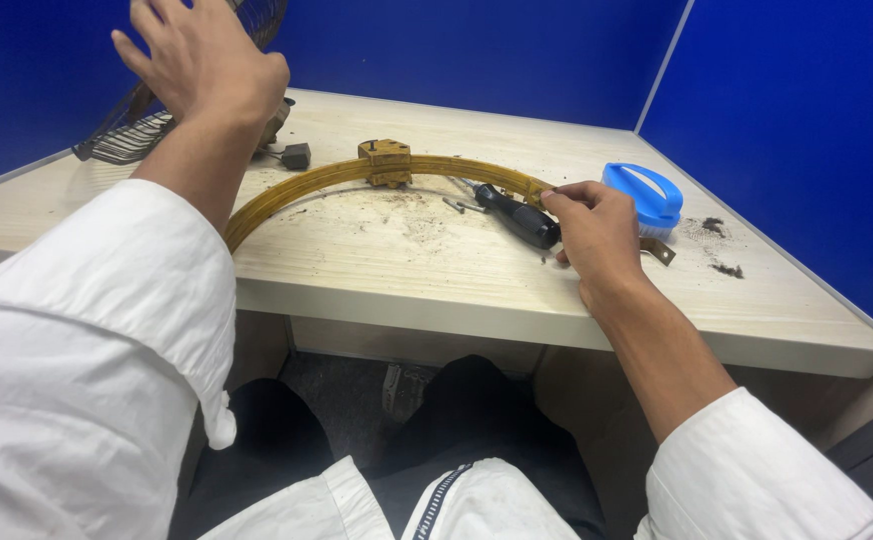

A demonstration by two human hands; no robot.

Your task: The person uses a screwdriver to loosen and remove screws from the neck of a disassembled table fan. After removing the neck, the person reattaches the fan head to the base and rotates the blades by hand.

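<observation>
A curved yellow-brown band (327, 178) with a small blocky clamp (387, 162) at its top lies arched across the wooden desk (377, 265). My right hand (597, 240) pinches the band's right end between thumb and fingers, beside a black-handled screwdriver (517, 215). My left hand (207, 60) is raised at the far left with its fingers curled over a dark wire fan grille (132, 135); what it grips under the palm is hidden.
A blue brush (647, 195) stands just right of my right hand. Loose screws (462, 206) and dirt specks lie by the screwdriver, dark debris (722, 250) at the right. A small dark part (295, 155) sits near the grille. Blue partition walls (797, 110) enclose the desk.
</observation>
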